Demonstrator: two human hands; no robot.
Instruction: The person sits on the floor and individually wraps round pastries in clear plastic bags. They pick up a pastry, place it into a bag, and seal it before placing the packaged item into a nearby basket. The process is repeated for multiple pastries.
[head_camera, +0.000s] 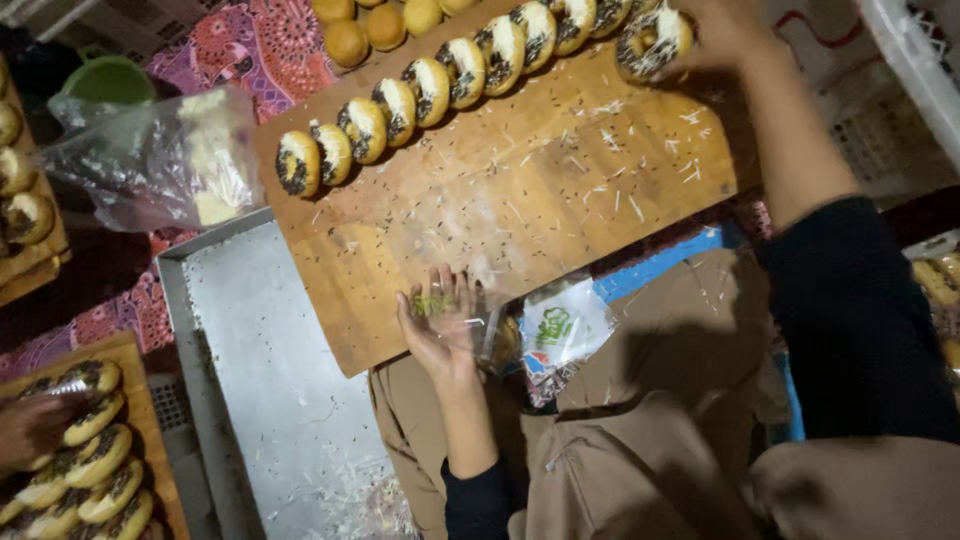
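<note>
The right hand (715, 35) reaches to the far end of the wooden board (520, 190), its fingers curled around a topped doughnut (652, 42) at the head of a leaning row of doughnuts (440, 85). The doughnut looks soft and light, its sprinkled top loose and easily smeared, so the plain rim under the fingertips seems the best place to grip. It stands tilted on edge, decorated face toward the camera, while the row's long axis runs diagonally away from those fingers, toward the board's near left. The left hand (438, 320) lies palm up at the near edge, fingers loosely bent, apparently pinching a clear plastic bag (545, 330), though blur makes the grip uncertain.
</note>
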